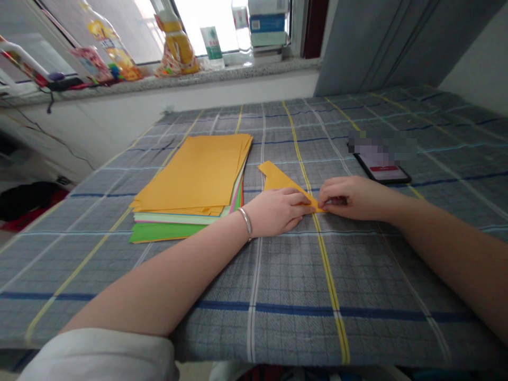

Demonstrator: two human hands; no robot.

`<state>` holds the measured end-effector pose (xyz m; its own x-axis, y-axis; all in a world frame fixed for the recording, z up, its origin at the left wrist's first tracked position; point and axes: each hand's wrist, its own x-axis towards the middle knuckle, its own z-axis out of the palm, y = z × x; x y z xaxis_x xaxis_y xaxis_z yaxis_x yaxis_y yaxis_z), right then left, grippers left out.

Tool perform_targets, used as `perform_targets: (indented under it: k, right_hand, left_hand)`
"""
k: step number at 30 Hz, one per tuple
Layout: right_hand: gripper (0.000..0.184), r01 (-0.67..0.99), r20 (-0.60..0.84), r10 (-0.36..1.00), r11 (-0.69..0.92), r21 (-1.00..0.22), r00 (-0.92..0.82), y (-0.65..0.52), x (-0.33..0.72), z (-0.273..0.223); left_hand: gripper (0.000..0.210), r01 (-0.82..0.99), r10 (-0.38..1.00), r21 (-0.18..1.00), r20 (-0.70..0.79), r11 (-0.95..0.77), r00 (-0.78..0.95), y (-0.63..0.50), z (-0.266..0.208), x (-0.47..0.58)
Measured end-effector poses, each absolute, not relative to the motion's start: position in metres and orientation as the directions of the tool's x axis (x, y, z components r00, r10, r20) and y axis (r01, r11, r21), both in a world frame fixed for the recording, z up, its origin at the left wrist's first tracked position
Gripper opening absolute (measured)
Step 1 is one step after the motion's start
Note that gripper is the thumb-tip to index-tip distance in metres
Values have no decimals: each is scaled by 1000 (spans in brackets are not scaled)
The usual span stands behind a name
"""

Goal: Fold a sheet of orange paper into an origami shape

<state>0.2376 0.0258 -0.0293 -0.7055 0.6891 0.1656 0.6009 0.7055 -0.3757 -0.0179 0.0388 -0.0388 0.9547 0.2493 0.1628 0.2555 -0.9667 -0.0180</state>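
Observation:
A folded piece of orange paper [278, 180] lies on the grey checked cloth [293, 275] in the middle of the surface. My left hand [275, 210] rests flat on its near part, a silver bangle on the wrist. My right hand [345, 198] pinches the paper's near right tip between fingers and thumb. The two hands almost touch at that tip. The far end of the paper sticks out beyond the hands as a pointed flap.
A stack of coloured sheets [194, 182], orange on top and green at the bottom, lies left of the hands. A phone [383, 168] lies at the right. Bottles [174, 39] and boxes stand on the windowsill behind.

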Motion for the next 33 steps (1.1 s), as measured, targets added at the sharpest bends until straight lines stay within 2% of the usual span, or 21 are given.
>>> perform_targets:
  k: [4,9,16,33]
  right_hand:
    - [19,521,214,553,832,-190,-805,16,233,-26]
    - [20,535,183,531,844,-29,-828,12,231,-22]
    - [24,529,146,523,849,3,-840,12,232,-20]
    - [20,630,46,628,776,27,-777,3,233,-4]
  left_hand:
    - [35,236,228,-22,182,-972,957,40,-39,-18]
    - [36,178,174,0,214,-984,961,43,-41,-20]
    - [37,129,117,-30,250,-991,961,46,-43,-22]
    - [38,262,254,-49,120,-964,960,35,-33,-18]
